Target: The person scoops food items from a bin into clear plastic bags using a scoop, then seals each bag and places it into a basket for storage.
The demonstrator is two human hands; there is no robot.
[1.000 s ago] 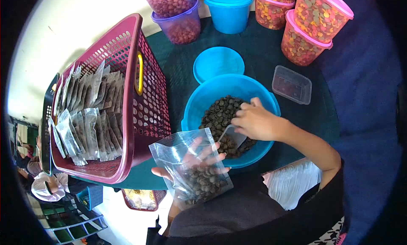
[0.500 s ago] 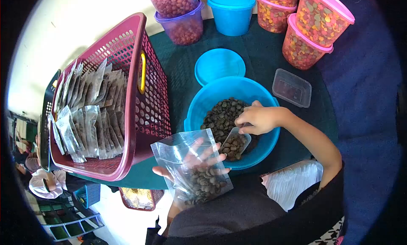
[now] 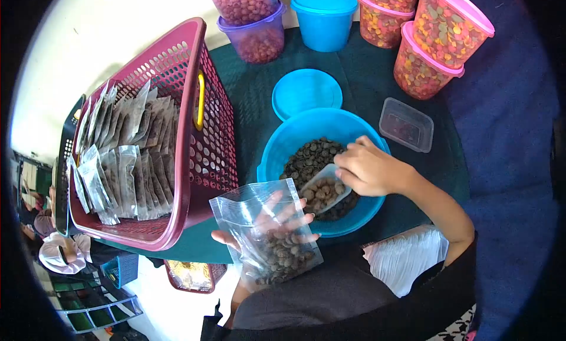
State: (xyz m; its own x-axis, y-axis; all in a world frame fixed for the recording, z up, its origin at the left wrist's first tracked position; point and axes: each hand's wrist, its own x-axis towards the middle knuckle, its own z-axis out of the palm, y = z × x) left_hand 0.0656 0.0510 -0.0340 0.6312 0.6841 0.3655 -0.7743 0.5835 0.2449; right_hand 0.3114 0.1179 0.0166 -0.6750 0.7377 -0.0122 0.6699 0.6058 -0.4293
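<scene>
My left hand [image 3: 227, 239] is beneath and behind a clear plastic bag [image 3: 247, 199], fingers spread under the film and holding it up. Dark round flat pieces [image 3: 288, 258] fill the bag's lower part. In my right hand [image 3: 371, 167] is a translucent scoop [image 3: 325, 182], gripped by its handle and loaded with brownish pieces. The scoop is over a blue basin [image 3: 380, 193], where a heap of similar dark pieces [image 3: 312, 155] lies. The scoop's front end is close to the bag's right edge.
At left a maroon basket [image 3: 191, 158] holds rows of filled bags [image 3: 132, 176]. A blue lid [image 3: 306, 95] and clear tub [image 3: 407, 124] lie past the basin. Lidded tubs [image 3: 430, 64] stand at the back. A stack of empty bags [image 3: 407, 258] rests by my right forearm.
My right hand has lifted the scoop slightly out of the heap, moving a little to the right, and the scoop now carries pieces above the basin. My left hand and the bag hold still.
</scene>
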